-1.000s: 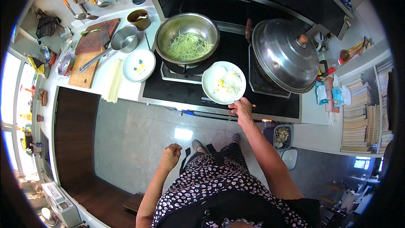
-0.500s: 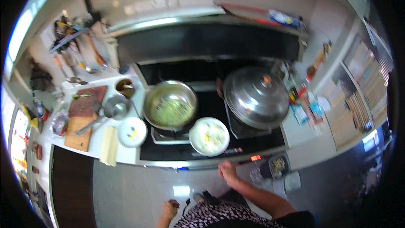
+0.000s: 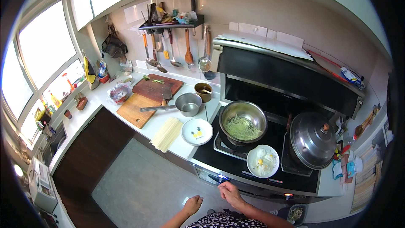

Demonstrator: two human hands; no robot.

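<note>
My right hand (image 3: 230, 192) is loosely closed in front of the stove's front edge, close to a blue-lit spot (image 3: 222, 179) on the stove front. I see nothing held in it. Lower and to its left, my left hand (image 3: 193, 205) hangs over the floor with its fingers curled in, and no object shows there. Beyond the right hand, a white bowl of eggs (image 3: 263, 161) stands on the black cooktop. Behind it, a steel pot (image 3: 265, 120) on the left burner holds pale green shreds (image 3: 242, 127). A domed lid (image 3: 310, 143) covers the wok at right.
Left of the stove are a white plate (image 3: 205, 136), dry noodles (image 3: 168, 133), a saucepan (image 3: 188, 104), a brown pot (image 3: 203, 96), and a cutting board (image 3: 136, 112) with a cleaver (image 3: 167, 95). Utensils hang from a shelf (image 3: 172, 25). A bin (image 3: 298, 212) stands by the lower cabinets.
My view has swung left, bringing in the window and left counter. My right hand has shifted left along the stove front, and my left hand has come nearer to it.
</note>
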